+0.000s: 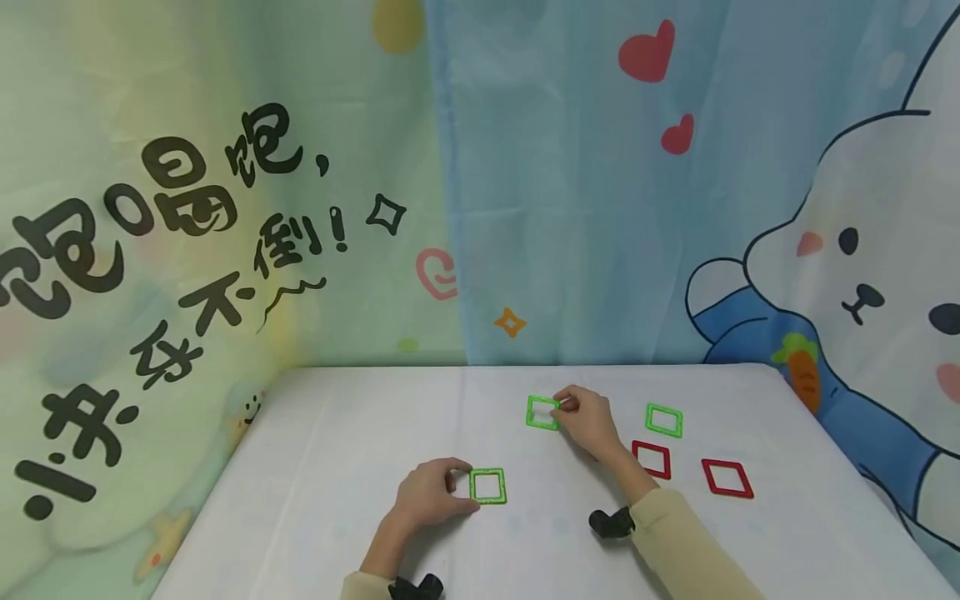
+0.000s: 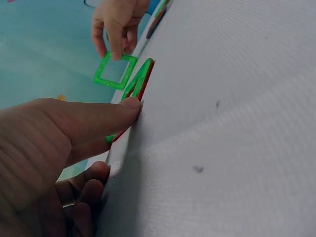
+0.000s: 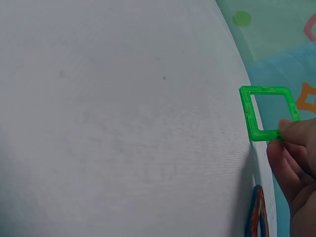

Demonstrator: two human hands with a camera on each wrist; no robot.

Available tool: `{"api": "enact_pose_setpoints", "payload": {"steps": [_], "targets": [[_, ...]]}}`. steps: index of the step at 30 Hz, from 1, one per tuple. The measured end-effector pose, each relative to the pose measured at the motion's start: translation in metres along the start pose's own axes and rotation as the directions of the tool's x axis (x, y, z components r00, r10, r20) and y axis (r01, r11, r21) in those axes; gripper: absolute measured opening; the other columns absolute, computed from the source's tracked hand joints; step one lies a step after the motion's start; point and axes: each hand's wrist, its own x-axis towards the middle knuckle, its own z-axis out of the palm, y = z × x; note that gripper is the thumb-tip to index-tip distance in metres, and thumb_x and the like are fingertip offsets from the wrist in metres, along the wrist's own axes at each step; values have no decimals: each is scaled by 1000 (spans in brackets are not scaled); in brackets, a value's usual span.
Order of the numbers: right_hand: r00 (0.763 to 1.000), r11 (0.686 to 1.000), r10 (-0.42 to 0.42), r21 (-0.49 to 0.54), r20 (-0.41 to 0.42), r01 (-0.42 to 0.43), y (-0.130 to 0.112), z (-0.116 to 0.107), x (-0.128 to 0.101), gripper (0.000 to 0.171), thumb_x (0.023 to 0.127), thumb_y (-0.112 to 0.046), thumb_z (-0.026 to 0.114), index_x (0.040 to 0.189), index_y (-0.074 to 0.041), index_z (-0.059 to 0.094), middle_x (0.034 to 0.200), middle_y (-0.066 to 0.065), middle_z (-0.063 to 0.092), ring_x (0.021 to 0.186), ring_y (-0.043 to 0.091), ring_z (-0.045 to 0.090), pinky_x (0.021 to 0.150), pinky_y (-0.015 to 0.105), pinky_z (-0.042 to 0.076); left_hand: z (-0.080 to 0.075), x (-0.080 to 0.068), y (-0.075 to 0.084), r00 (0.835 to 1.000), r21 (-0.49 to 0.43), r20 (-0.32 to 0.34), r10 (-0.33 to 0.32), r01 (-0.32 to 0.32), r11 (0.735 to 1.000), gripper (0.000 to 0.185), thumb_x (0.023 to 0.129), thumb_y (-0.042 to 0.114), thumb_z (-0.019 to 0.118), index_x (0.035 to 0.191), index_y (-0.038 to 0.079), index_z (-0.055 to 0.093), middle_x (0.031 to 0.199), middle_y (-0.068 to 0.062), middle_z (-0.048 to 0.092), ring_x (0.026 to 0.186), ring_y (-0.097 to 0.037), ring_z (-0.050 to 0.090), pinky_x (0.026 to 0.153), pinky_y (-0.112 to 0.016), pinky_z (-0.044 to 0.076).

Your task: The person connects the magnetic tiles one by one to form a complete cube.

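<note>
Presently my right hand pinches a green square frame, which sits beyond and rightward of the green-over-red frame pair my left hand grips.

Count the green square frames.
3: one green frame in the right grip, another green frame in the left grip, a third green frame lying beyond the red frames. Others could be hidden.

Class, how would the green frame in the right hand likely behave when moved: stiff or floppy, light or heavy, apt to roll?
The green frame is probably stiff: its sides look straight though the right hand pinches only one part. Its thin rim and open middle suggest lightness. Straight sides make rolling unlikely.
</note>
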Motion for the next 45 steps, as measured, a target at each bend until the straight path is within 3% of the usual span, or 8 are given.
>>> {"api": "enact_pose_setpoints", "payload": {"steps": [15, 23, 45], "targets": [[998, 998, -36, 56, -49, 39, -5, 2, -17, 14, 82, -5, 77, 95, -5, 71, 81, 4, 69, 74, 18, 64, 64, 32, 50, 0, 0, 2, 1000, -9, 20, -8, 8, 1000, 51, 70, 36, 85, 115, 17, 70, 69, 9, 52, 58, -9, 44, 51, -27, 34], [996, 994, -84, 60, -31, 86, -14, 1, -27, 14, 82, -6, 78, 95, -6, 71, 77, 1, 68, 69, 14, 63, 60, 26, 50, 0, 1, 5, 999, 2, 33, -9, 9, 1000, 51, 70, 37, 85, 115, 18, 70, 70, 9, 52, 59, -10, 45, 51, -28, 34], [981, 978, -191, 74, -30, 193, -51, -3, -66, 17, 78, -3, 80, 92, -9, 72, 79, -2, 71, 70, 10, 65, 64, 26, 53, 9, 3, 22, 998, -3, 55, -12, 13, 1000, 52, 71, 31, 86, 117, 15, 69, 71, 7, 53, 62, -11, 47, 53, -29, 36]]}}
